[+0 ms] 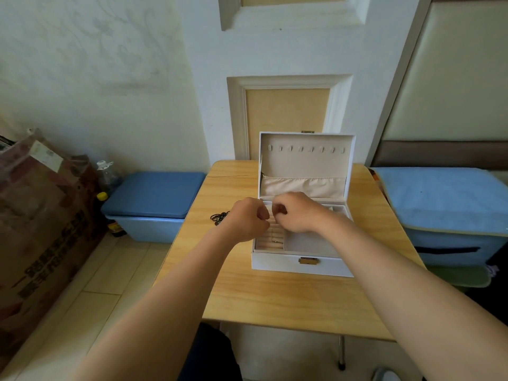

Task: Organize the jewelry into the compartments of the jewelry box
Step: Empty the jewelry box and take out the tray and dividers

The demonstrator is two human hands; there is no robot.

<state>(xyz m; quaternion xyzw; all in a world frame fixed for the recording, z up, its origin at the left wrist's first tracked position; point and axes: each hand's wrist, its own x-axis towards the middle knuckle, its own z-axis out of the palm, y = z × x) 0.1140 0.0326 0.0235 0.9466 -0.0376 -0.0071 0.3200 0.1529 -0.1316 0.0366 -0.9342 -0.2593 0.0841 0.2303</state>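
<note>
White leatherette covers the jewelry box (302,266), which stands on the wooden table (275,298) toward the table's far edge, a little right of centre, its brass clasp (308,260) facing the person. The lid (306,158) stands upright, lined in pale beige, with a row of small hooks (306,149) along its top and a gathered fabric pocket (302,187) across its lower half. Inside the tray, ribbed ring rolls (272,239) fill the left compartment, and a small gold-coloured piece seems to sit among them; a plain open compartment (308,244) lies to their right, with smaller divided sections toward the back right corner.

Both hands hover over the tray's left portion, close together but apart. The left hand (247,218) is curled, fingertips drawn in toward the thumb; the right hand (294,213) is likewise curled, thumb and forefinger pinched. Whether either holds anything is too small to tell.

A dark tangle of jewelry (219,216) lies on the table just left of the box, partly hidden by the left hand.
</note>
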